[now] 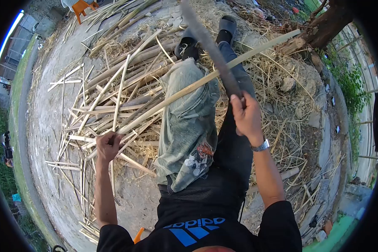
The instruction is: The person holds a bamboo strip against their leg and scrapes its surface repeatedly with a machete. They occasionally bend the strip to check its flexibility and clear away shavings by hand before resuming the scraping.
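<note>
A long, narrow, pale yellow strip [178,93], split and fairly straight, slants from the left hand [108,146], near 9 o'clock, to its far end between 1 and 2 o'clock. Its middle passes over the grey-green cloth [189,111]; whether it runs on beyond the left fist cannot be told. The long blade [210,47], dull grey with darker, brownish patches toward the grip, is held in the right hand [246,114] at 2 o'clock and points to 11 o'clock, crossing above the strip. The fingers hide its handle, and its outer end reaches the view's edge at 12 o'clock.
</note>
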The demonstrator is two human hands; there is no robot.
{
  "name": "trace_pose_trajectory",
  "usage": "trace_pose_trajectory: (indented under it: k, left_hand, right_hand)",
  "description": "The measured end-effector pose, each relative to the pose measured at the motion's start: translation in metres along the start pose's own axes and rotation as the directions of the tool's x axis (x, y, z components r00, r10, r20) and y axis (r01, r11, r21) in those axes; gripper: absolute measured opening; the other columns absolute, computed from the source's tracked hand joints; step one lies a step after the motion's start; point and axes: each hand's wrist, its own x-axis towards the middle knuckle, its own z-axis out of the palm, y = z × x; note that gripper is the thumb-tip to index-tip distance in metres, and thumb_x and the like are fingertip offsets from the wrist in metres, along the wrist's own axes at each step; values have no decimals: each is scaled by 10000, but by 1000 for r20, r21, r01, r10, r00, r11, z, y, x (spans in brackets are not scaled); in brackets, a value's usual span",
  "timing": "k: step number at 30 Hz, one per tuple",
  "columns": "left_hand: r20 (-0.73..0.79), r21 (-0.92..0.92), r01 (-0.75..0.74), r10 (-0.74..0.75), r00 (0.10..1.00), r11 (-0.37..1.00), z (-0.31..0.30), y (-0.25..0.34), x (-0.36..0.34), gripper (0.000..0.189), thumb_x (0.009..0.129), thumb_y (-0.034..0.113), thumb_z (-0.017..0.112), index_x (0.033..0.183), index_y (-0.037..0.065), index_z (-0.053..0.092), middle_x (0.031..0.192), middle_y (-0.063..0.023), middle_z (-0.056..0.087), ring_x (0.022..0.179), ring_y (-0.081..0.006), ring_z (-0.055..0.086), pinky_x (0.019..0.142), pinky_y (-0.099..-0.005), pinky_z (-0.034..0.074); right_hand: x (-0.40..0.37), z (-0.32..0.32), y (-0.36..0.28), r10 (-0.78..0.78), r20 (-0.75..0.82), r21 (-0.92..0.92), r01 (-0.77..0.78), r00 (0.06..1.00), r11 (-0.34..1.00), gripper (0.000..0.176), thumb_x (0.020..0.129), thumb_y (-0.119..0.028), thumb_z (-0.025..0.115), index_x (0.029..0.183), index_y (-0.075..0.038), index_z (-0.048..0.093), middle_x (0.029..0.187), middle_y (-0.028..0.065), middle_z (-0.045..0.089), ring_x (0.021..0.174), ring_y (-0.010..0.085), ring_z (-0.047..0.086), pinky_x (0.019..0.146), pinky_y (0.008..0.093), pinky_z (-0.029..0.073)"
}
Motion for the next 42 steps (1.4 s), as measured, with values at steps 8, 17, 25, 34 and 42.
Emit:
trace_pose_trajectory:
  k: [8, 17, 25, 34, 42]
  left_hand:
    - [-238, 297, -255, 330, 914, 920, 32, 69, 24, 142, 884, 137, 811, 836, 75, 692, 636, -54, 669, 473, -213, 609, 453, -319, 448]
    - [-263, 464, -337, 491, 830, 819, 53, 74, 28, 125, 889, 142, 802, 861, 76, 699, 723, -50, 700, 580, -222, 660, 521, -340, 482]
    - [-95, 356, -227, 276, 956, 907, 33, 95, 27, 188, 884, 190, 816, 994, 66, 728, 758, -71, 732, 555, -228, 668, 503, -340, 495]
    - [-56, 102, 118, -113, 992, 988, -24, 52, -20, 223, 914, 210, 800, 935, 6, 713, 637, -94, 652, 533, -130, 603, 524, -286, 473]
    - [-63, 95, 160, -155, 986, 983, 1, 65, -13, 283, 945, 237, 780, 879, -18, 674, 566, -45, 539, 515, -100, 469, 504, -273, 424]
  right_hand:
    - [-15, 38, -17, -1, 97, 91, -8, 995, 996, 287, 1016, -263, 651, 954, 17, 632, 625, 101, 585, 537, 175, 567, 546, 356, 453]
    - [3, 13, -17, 395, 60, 378, -387, 917, 841, 339, 1049, -292, 591, 919, 21, 612, 602, 52, 560, 517, 138, 538, 514, 336, 436]
    - [-31, 42, -16, -2, 99, 95, -7, 995, 995, 267, 1012, -228, 664, 931, 19, 606, 603, 74, 574, 506, 146, 525, 499, 336, 414]
    - [15, -10, 12, 386, -98, 312, -340, 917, 887, 275, 1057, -304, 583, 1012, -38, 634, 582, -46, 489, 418, 55, 480, 341, 248, 377]
    - [-37, 27, -14, -50, 171, 35, 45, 984, 998, 294, 1021, -235, 644, 998, 57, 615, 613, 110, 597, 529, 196, 591, 541, 360, 459]
